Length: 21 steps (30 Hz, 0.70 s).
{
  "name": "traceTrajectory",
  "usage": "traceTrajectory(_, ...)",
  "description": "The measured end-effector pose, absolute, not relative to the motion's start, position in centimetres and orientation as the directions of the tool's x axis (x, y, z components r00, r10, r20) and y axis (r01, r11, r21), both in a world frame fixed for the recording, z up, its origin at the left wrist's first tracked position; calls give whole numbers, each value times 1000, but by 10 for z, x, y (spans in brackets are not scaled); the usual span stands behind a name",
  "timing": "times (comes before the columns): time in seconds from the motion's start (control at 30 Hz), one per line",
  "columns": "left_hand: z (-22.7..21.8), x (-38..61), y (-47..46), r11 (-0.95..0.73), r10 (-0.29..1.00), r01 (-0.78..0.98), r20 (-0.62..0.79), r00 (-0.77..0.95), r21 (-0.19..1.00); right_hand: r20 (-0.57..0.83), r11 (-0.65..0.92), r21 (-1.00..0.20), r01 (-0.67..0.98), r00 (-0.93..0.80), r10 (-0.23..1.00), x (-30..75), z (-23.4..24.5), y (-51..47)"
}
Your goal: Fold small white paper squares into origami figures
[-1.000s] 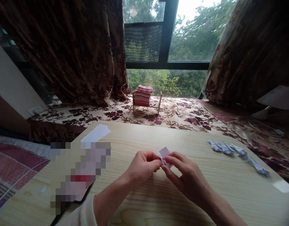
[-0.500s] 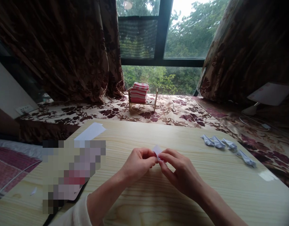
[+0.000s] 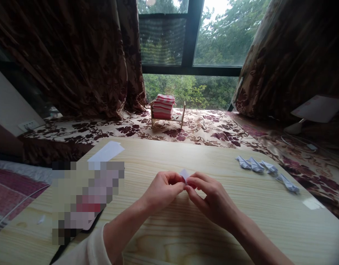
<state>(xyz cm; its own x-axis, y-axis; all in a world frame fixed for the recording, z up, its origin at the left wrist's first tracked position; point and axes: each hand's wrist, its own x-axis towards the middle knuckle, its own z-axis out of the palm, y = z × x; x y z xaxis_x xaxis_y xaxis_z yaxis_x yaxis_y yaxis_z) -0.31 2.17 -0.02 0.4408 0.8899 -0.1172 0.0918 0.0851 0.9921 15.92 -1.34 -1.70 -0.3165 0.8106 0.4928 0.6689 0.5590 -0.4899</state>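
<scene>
A small folded piece of white paper [image 3: 184, 173] is pinched between my two hands, above the middle of the wooden table [image 3: 158, 235]. My left hand [image 3: 165, 188] is closed on its left side, thumb and forefinger together at the edge. From the right, my right hand [image 3: 206, 191] grips the same paper with its thumb and fingertips. Only the paper's upper part shows; the fingers cover its lower part. Several folded white paper pieces [image 3: 256, 165] lie in a slanting row on the right of the table, away from both hands.
Flat white paper strips [image 3: 105, 152] lie at the table's back left, beside a blurred-out flat object [image 3: 89, 202]. A paper scrap [image 3: 41, 219] is at the left. Behind the table, a small rack [image 3: 183, 114] holds folded striped cloths [image 3: 163, 106]; a lamp [image 3: 315, 110] stands at right.
Both hands stay at nearly the same spot with the paper. The fingers of my right hand have shifted slightly on it, and less of the paper shows. The view has tilted a little.
</scene>
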Motion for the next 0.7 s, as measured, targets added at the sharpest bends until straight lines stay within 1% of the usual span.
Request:
traceTrajectory(0.23, 0, -2, 21, 102, 887, 94, -133, 441, 990, 503, 553, -560, 617, -277, 819, 159, -19, -11)
traceTrajectory(0.43, -3, -2, 22, 114, 898, 46, -123, 423, 992, 460, 524, -637, 566, -267, 847, 158, -18, -11)
traceTrajectory(0.57, -3, -1, 23, 155, 903, 48, -161, 399, 987, 439, 524, -636, 567, -292, 850, 158, -15, -12)
traceTrajectory(0.7, -4, 1, 23, 169, 906, 47, -174, 385, 985, 441, 539, -597, 595, -318, 839, 158, -14, -13)
